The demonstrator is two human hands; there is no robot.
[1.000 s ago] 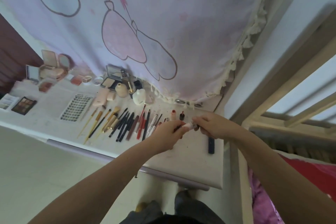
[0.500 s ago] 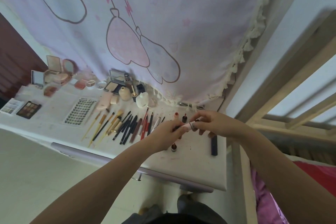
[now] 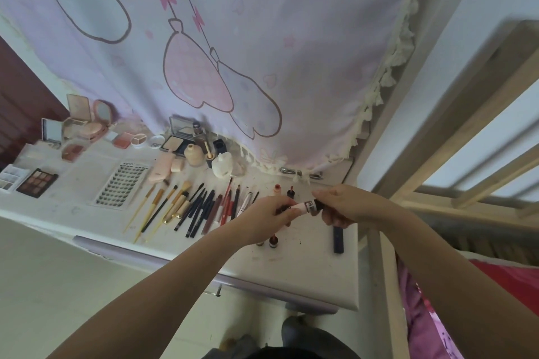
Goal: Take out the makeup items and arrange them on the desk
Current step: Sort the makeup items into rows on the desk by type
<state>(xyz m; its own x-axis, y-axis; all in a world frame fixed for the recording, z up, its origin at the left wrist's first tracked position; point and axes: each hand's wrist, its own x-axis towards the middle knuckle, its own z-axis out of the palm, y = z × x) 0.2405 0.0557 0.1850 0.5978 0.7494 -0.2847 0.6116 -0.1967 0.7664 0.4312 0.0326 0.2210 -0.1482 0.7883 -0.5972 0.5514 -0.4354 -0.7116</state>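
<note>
White desk top [image 3: 306, 277] carries your work, so read it from nine o'clock across. At the far nine o'clock end sit the dark rectangular eyeshadow palette [image 3: 37, 183] and, behind it toward ten o'clock, the open pink compacts [image 3: 84, 125]; their lids stand up, probably so the shades can be seen. Next comes the white sheet of dark false lashes [image 3: 121, 185], lying flat. Past it, the gold-handled brushes [image 3: 163, 204] and the dark and red pencils [image 3: 210, 210] lie side by side in a fanned row, tips toward the pink printed curtain [image 3: 262, 38], which looks like sorting by kind.

At the centre your left hand [image 3: 264, 220] pinches the pale pink end of a small pink tube with a dark cap [image 3: 306, 207], fingers curled around it. Your right hand [image 3: 347, 207] grips the dark cap end, also curled. The tube is held level between both hands, above the desk and not touching it; I judge you are checking or tightening the cap before you set it down. Small red-capped bottles [image 3: 273, 242] stand upright just below your left hand, and more at twelve o'clock of it.

Toward three o'clock a dark navy stick [image 3: 338, 239] lies alone near the desk's edge, beside bare surface where the tube could go.
</note>
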